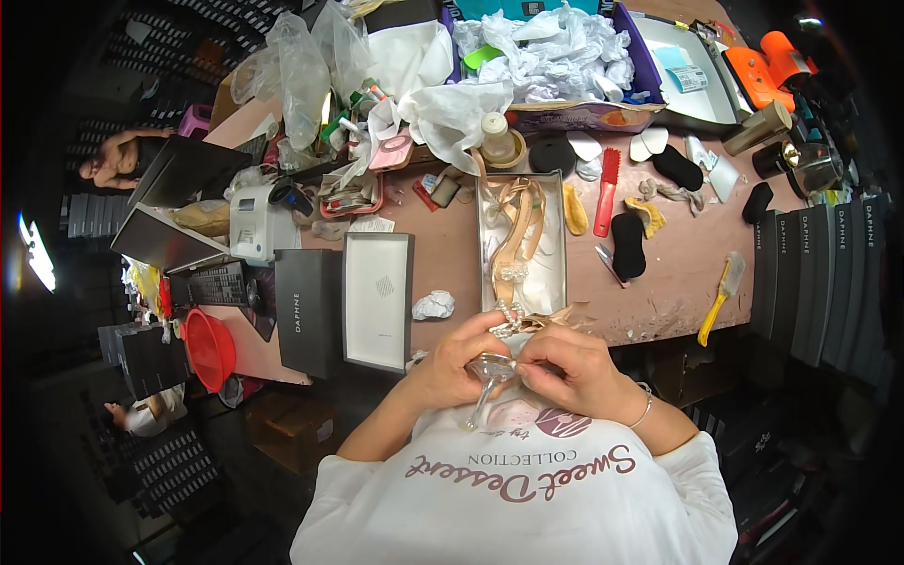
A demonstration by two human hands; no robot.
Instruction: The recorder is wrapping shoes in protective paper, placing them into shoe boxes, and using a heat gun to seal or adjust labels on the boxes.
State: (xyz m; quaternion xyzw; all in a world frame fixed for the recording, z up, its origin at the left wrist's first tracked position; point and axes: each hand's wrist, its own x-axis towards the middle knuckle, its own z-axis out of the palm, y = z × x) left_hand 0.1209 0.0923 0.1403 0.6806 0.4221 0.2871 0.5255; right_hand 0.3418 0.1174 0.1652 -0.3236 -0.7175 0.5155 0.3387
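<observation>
Close to my chest I hold a beige high-heeled sandal (490, 367) with a transparent heel and a string of white pearls on it. My left hand (457, 363) is wrapped round its heel end. The fingers of my right hand (570, 372) pinch at the sandal's edge beside the heel; the exact bit between them is too small to make out. Just beyond my hands, an open grey shoe box (562, 247) with white lining contains another beige strappy sandal (513, 231) with pearls. The front of the held sandal is partly hidden by my hands.
Left of the box lies its open lid (379, 297), with a crumpled paper ball (433, 305) between. To the right are a red brush (607, 193), black pads (628, 245) and a yellow-handled brush (720, 299). A purple carton (584, 118) of crumpled paper stands behind; dark shoe boxes (819, 278) line the right.
</observation>
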